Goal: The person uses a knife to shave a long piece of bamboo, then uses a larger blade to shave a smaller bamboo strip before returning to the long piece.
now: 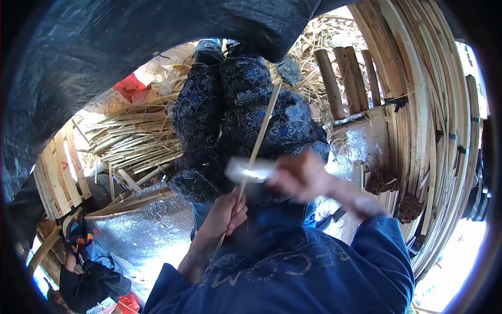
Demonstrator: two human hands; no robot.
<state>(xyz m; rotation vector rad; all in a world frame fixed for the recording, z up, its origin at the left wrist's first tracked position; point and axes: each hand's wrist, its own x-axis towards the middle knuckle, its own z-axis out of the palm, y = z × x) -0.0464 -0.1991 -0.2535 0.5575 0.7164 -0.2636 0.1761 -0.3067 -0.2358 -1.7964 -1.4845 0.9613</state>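
Note:
My left hand (pixel 228 213) is closed around the lower part of a thin, pale strip of wood or bamboo (pixel 265 119). The strip slants up and away over my lap, its far end above my knee. In my right hand (pixel 304 175), fingers wrapped around the handle, is a knife with a broad, shiny blade (pixel 250 170). Both hand and blade are smeared by motion. The blade lies across the strip just beyond my left hand; whether it touches cannot be made out. Dark blue patterned cloth (pixel 246 104) covers my legs beneath the strip.
Long wooden slats (pixel 413 104) stand bundled along the right. A pile of split strips (pixel 136 138) lies left of my legs. Silvery sheeting (pixel 146 225) covers the floor. Dark plastic sheeting (pixel 104 52) hangs at the upper left, and a black bag (pixel 94 282) lies lower left.

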